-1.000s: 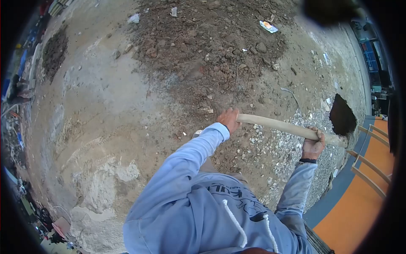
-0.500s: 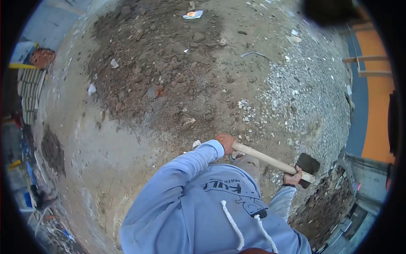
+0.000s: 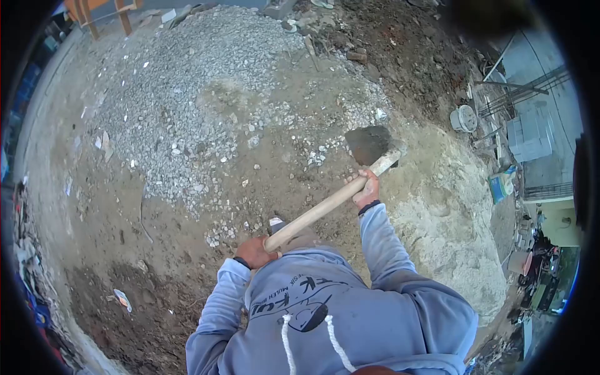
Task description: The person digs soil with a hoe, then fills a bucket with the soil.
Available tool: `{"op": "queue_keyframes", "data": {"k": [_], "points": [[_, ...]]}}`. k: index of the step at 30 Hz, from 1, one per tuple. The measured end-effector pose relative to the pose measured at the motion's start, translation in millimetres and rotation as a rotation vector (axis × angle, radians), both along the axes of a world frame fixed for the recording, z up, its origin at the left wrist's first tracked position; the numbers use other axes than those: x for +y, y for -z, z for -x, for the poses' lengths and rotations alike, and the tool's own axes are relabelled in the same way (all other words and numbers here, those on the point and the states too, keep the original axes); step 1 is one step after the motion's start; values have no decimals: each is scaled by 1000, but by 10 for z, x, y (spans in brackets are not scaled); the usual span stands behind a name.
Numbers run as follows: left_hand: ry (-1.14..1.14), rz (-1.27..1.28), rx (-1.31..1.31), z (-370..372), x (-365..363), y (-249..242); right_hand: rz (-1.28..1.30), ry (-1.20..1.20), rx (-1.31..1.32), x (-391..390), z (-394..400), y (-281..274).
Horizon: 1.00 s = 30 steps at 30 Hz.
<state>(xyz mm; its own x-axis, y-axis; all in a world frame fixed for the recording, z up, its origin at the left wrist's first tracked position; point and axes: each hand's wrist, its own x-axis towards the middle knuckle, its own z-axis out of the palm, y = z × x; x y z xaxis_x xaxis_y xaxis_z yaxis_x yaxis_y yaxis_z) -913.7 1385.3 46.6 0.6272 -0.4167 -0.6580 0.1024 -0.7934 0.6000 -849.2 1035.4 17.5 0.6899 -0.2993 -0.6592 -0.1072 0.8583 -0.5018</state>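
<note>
Our left hand (image 3: 255,252) clenched round butt of shovel (image 3: 331,201) handle, our right hand (image 3: 367,192) gripping shaft near blade; blade at 1 o'clock above sand heap (image 3: 450,219), gravel (image 3: 187,106) at 10 o'clock

Lt-blue hoodie (image 3: 350,312) w/ white drawstrings, dark wristband.

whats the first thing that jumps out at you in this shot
The wooden-handled shovel running across the middle stands out first, its dark blade loaded with soil. The left hand grips the handle's end near the chest, and the right hand grips it just below the blade. Behind it spread a grey gravel heap at upper left and a pale sand pile at right.
</note>
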Motion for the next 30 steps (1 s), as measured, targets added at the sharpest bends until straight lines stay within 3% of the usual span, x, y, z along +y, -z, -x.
{"op": "queue_keyframes", "data": {"k": [3, 6, 9, 12, 13, 14, 15, 16, 17, 18, 19, 22, 24, 25, 27, 30], "points": [[140, 62, -139, -706, -307, -262, 22, 182, -18, -404, -217, -62], [-210, 527, -126, -1312, -665, -417, 117, 409, 127, -968, -251, 164], [-220, 429, -256, -1944, -700, -383, 136, 592, 191, -1681, -110, 469], [-188, 274, -300, -2509, -392, 292, 203, 729, 265, -2389, 299, 978], [-162, 208, -345, -2720, -213, 711, 255, 720, 476, -2605, 487, 1220], [-136, 141, -378, -2864, -15, 1034, 315, 540, 561, -2776, 854, 1476], [-232, 100, -190, -3013, 89, 1120, 373, 355, 645, -2808, 1111, 1623], [-330, 69, -12, -3269, 71, 1198, 222, 496, 715, -2643, 1159, 1580], [-311, 81, -13, -3483, 80, 1358, 80, 659, 780, -2463, 1206, 1525], [-475, 75, 116, -3700, 122, 1595, 119, 697, 717, -2458, 1598, 1993], [-631, 61, 241, -3988, 55, 1728, 95, 737, 729, -2208, 1571, 1852], [-459, -13, 213, -4907, -676, 1518, -86, 917, 727, -1406, 1726, 1590], [-281, 7, 81, -5606, -1389, 1402, 50, 1034, 865, -971, 1667, 1608], [-168, 66, 17, -5962, -1793, 1344, -146, 1087, 838, -861, 1440, 1303], [-118, 180, -86, -6703, -2498, 1560, -410, 1228, 800, -670, 1190, 997], [-235, 304, -111, -7205, -3769, 1044, -490, 1414, 756, -568, 1205, 1166]]}}
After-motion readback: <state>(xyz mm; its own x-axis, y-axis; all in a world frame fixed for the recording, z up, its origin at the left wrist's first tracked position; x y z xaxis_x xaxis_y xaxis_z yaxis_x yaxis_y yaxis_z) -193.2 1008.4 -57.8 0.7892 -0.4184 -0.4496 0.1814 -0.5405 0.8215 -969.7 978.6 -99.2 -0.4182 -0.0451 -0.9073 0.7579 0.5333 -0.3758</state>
